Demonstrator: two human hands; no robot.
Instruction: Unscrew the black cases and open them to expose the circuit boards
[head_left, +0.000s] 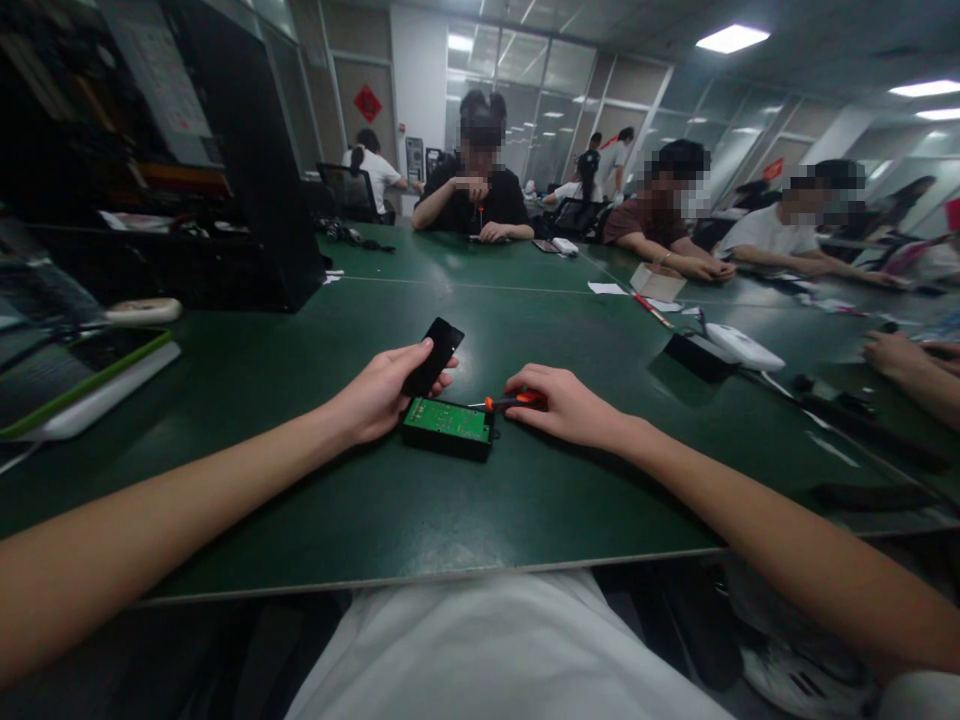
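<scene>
Fingers grip: left hand [381,392], a flat black plastic cover [436,358]; right hand [568,402], an orange-and-black screwdriver [511,402] whose slip, I fear, could scratch the rectangular green circuit board [450,420].

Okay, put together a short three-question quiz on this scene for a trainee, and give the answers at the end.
1. Open question: What is the left hand holding?
2. True or false: The green circuit board sits inside the black case on the table.
3. Fill in the blank: The screwdriver in the right hand has a dark handle with ____ parts.

Key:
1. A flat black cover.
2. True.
3. Orange.
</scene>
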